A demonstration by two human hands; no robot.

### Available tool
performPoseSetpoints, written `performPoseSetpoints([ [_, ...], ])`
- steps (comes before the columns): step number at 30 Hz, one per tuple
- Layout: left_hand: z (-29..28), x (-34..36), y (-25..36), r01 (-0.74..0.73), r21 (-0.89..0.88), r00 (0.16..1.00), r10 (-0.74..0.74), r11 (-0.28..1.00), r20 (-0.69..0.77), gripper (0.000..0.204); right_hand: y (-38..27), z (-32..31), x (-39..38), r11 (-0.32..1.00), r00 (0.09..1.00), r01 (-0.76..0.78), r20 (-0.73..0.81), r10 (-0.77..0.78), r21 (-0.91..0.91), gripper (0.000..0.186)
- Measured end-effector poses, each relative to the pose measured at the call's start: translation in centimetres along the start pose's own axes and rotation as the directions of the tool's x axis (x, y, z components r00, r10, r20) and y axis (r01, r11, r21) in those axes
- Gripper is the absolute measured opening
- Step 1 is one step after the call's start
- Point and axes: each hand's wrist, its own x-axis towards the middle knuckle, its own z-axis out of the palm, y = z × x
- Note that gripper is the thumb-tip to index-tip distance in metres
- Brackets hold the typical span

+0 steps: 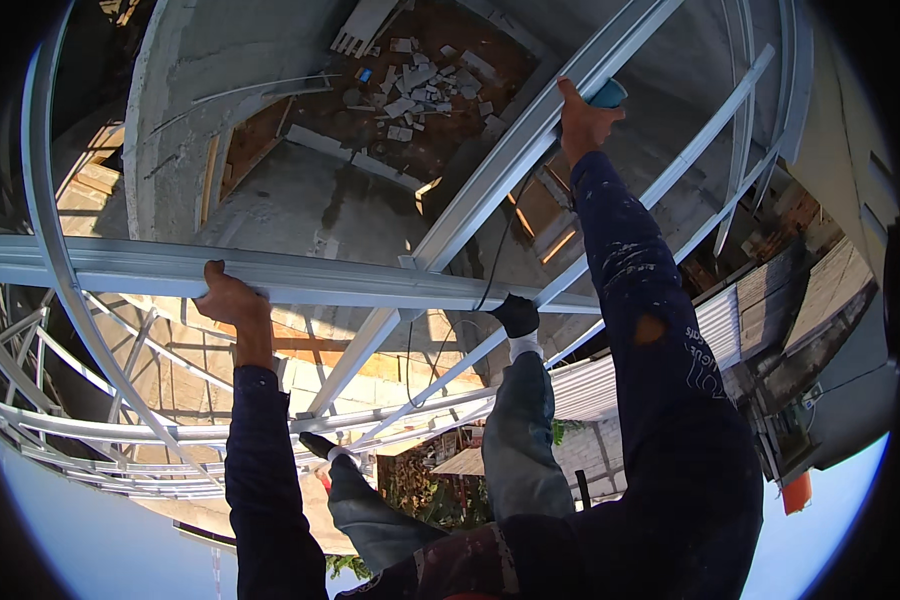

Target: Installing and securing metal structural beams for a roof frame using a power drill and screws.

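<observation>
1. Left hand (233,300): curled on long, silvery, ribbed metal crossbeam (340,278), running left to right; probably stiff, slick, best held by its lower edge.
2. Right hand (588,125): against silvery diagonal metal beam (515,160); grip on small teal cylinder (610,94) unclear.

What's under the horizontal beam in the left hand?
A diagonal beam appears to cross beneath the horizontal beam, with concrete farther below. Their crossing is covered; contact can't be confirmed.
</observation>
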Motion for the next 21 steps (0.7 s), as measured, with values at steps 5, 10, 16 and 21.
performPoseSetpoints([
  [5,0.0,-0.2,0.6,-0.037,0.031,0.999,0.038,0.999,-0.006,0.044,-0.9,-0.3,-0.9,0.998,0.999,-0.025,0.035,0.023,0.061,0.127],
  [10,0.6,-0.5,0.4,0.011,-0.001,1.0,-0.011,1.0,-0.018,0.042,-1.0,-0.5,-0.1,0.998,0.999,-0.01,0.046,0.007,0.057,0.129],
  [16,0.1,0.4,0.7,0.019,-0.007,1.0,-0.019,1.0,-0.023,0.047,-0.8,-0.6,-0.7,0.994,0.995,-0.025,0.097,0.014,0.108,0.139],
  [21,-0.4,0.8,0.2,-0.027,0.065,1.0,0.028,0.998,-0.014,0.052,-1.0,-0.4,-1.4,0.995,0.998,-0.037,0.053,0.032,0.089,0.132],
])
